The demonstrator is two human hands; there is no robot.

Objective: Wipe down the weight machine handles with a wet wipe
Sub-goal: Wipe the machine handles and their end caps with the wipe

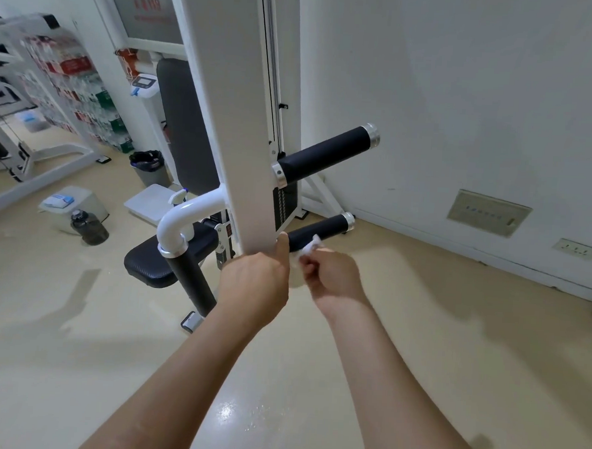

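A white weight machine arm (231, 118) runs down the middle of the head view, with two black padded handles sticking out to its right. The upper handle (325, 153) is bare. At the near end of the lower handle (325, 227), my right hand (333, 274) pinches a crumpled white wet wipe (309, 247) against the padding. My left hand (257, 280) grips the bottom end of the white arm, thumb up along its edge. A third black handle (192, 280) hangs down from a curved white tube at the lower left.
The machine's black seat (148, 264) and backrest (186, 129) lie behind the arm. On the beige floor at left stand a dark water jug (88, 227), a white box with a wipe pack (72, 205) and a bin (148, 168). A white wall (466, 96) runs close on the right.
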